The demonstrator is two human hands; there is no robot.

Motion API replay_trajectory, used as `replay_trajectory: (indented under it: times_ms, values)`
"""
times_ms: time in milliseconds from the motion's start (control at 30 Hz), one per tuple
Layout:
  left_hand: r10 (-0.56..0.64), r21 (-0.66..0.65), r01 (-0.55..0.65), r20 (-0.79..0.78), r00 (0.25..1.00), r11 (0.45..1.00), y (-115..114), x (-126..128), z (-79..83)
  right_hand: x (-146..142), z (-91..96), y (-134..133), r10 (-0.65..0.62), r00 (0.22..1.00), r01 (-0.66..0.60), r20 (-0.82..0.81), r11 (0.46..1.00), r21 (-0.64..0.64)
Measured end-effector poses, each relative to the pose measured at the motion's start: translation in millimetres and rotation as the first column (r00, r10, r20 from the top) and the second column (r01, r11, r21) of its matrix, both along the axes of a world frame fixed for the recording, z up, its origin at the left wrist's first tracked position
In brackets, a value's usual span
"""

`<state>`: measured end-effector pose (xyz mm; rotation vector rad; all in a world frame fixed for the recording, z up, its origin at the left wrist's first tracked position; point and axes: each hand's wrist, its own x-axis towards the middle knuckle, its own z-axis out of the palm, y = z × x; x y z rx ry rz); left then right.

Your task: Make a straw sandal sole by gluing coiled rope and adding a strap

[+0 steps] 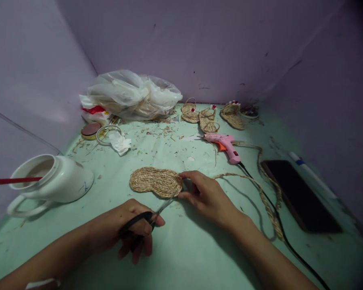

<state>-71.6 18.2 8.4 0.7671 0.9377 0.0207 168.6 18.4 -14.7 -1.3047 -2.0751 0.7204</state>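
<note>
Midway across the green worktop (187,257), well short of its back edge, lies the woven sole (155,181), flat, its right end pinched between thumb and forefinger of the right hand (205,197)! And look at the left hand (136,227): fingers curled round the handles of the scissors (161,208), tips right up by the sole's near edge, beside that right thumb. Touching? Can't tell. Braided rope (268,203) runs off toward the worktop's right edge; any join is hidden by the hand. Trimming, by the looks of it, and the next move seems to want a steady hold, a small snip, and that thumb kept clear.
</note>
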Motion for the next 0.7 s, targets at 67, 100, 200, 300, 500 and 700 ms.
replay_trajectory:
  times_ms: [67, 100, 200, 300, 500, 700]
  values:
    - [-0.006, -0.002, 0.006, 0.001, 1.000, 1.000, 2.7, 3.5, -2.4, -1.4, -0.2, -1.7, -0.010, 0.999, 0.009, -0.031, 1.000, -0.015]
    - [-0.006, 0.001, 0.006, 0.001, 1.000, 1.000, 4.2, 5.6, -2.9, -1.7, -0.5, -2.1, -0.013, 0.999, 0.012, -0.045, 1.000, -0.027]
    - [-0.024, 0.017, 0.025, -0.019, 1.000, 1.000, 9.4, 12.4, -1.7, -0.2, -2.4, -2.1, -0.020, 0.998, 0.016, -0.059, 0.997, -0.078]
    - [-0.052, 0.021, 0.052, -0.044, 0.998, 0.998, 14.5, 18.0, 1.5, 3.4, -4.7, -1.3, -0.039, 0.999, 0.037, -0.019, 0.992, -0.123]
    - [-0.099, 0.027, 0.101, -0.084, 0.992, 0.995, 22.5, 22.0, 6.9, 6.8, -8.4, 1.1, -0.063, 0.992, 0.041, -0.108, 0.980, -0.192]
    - [-0.116, -0.008, 0.116, -0.087, 0.989, 0.993, 30.1, 24.9, 5.9, 5.5, -7.9, 3.8, -0.075, 0.981, 0.032, -0.177, 0.972, -0.233]
